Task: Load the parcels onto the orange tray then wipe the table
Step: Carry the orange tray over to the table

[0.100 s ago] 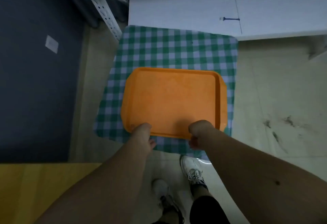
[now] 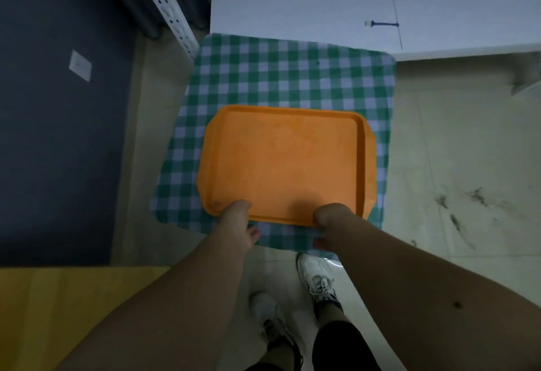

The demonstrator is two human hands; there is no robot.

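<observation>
The left hand [image 2: 238,221] grips the near rim of the orange tray [image 2: 284,162], fingers curled round its edge; the tray lies flat on the checked desk [image 2: 292,72]. It looks stiff, light and slick, best held by the rim. The right hand [image 2: 329,221] grips likewise

No text, label or number is clear enough to read

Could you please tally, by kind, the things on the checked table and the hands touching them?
Orange tray: 1, resting on the green-and-white checked tablecloth, nothing on it
Hands: 2, left hand and right hand, both gripping the tray's near rim
Parcels: 0 in view
Total: 3
</observation>
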